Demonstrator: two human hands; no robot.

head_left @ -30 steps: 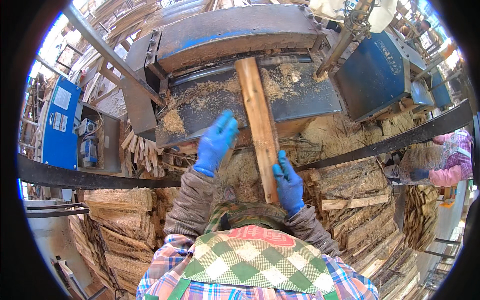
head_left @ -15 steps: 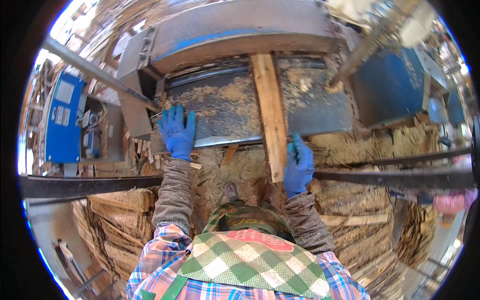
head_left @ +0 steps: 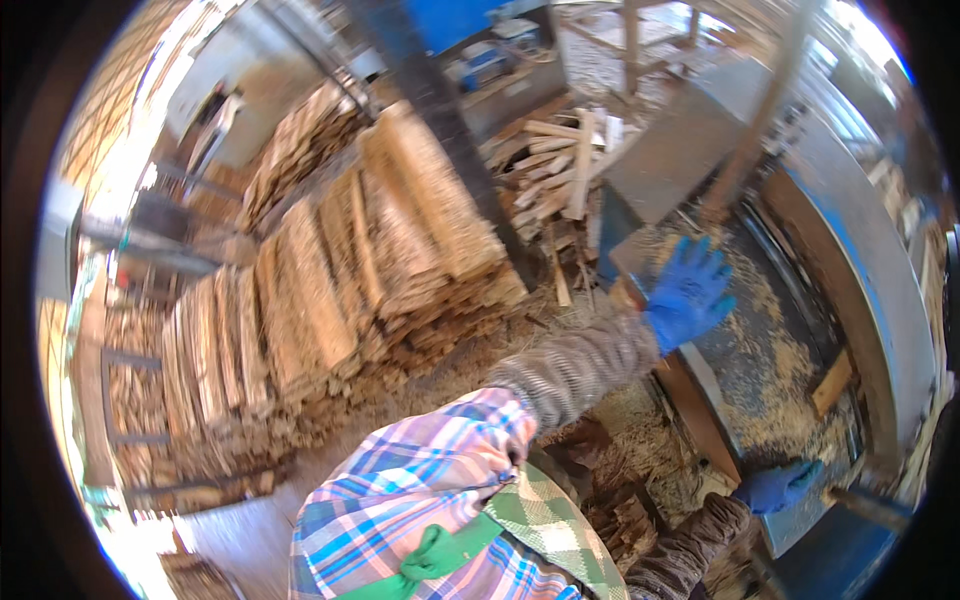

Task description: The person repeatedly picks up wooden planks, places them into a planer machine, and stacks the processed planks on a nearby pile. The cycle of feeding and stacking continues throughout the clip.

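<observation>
My left hand (head_left: 690, 295), in a blue glove, rests with fingers spread on the corner of a machine's metal table (head_left: 750, 300). My right hand (head_left: 778, 488), also gloved, lies at the table's near right part with its fingers stretched out and nothing visible in them. The short end of a wooden board (head_left: 832, 383) sticks out from under the machine's hood (head_left: 860, 260), by the roller; the rest of it is hidden. Neither hand touches the board. Sawdust (head_left: 755, 375) covers much of the table.
A large stack of rough boards (head_left: 340, 270) stands to my left, with a dark metal beam (head_left: 440, 120) running past its far end. Loose wood strips (head_left: 560, 165) are heaped beyond. A slanting metal post (head_left: 760, 120) rises by the table's corner.
The view has swung left toward the stacked boards. The board has slid forward under the hood, leaving only a short end showing. My right hand is now apart from it.
</observation>
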